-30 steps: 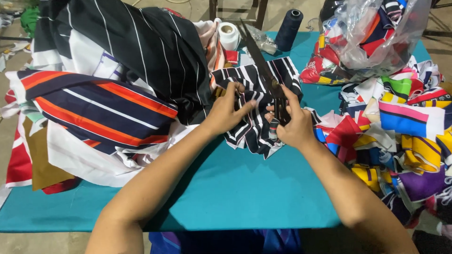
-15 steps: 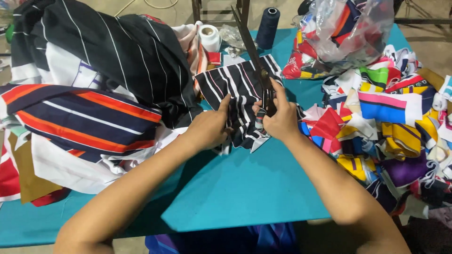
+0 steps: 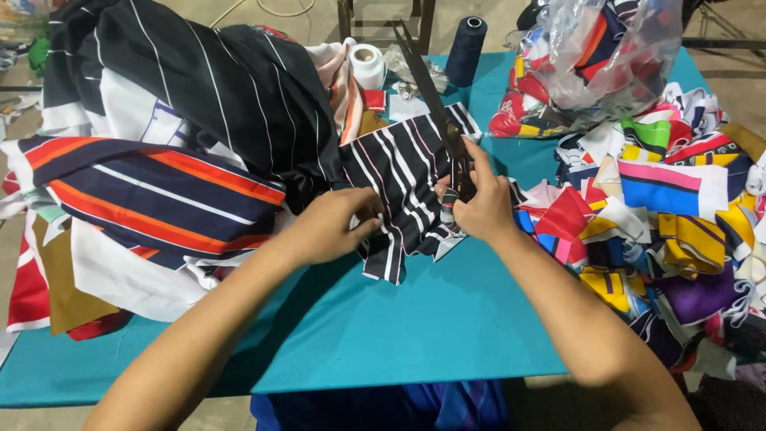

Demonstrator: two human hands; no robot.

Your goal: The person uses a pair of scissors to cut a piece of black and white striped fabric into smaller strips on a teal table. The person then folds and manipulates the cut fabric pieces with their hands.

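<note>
Two hands are working over a teal table (image 3: 415, 335) standing on a bare concrete floor (image 3: 239, 12). Closed around the handles, the right hand (image 3: 479, 209) is gripping scissors (image 3: 435, 104), whose blades are pointing away from it. Just left of it, the left hand (image 3: 331, 227) is pinching the black striped cloth (image 3: 403, 179) lying between both hands. Beyond the left hand a fabric pile (image 3: 159, 136) is resting; right of the right hand, colourful scraps (image 3: 662, 207) are spreading, with a plastic bag (image 3: 598, 64) and thread spool (image 3: 466, 49) beyond.
</note>
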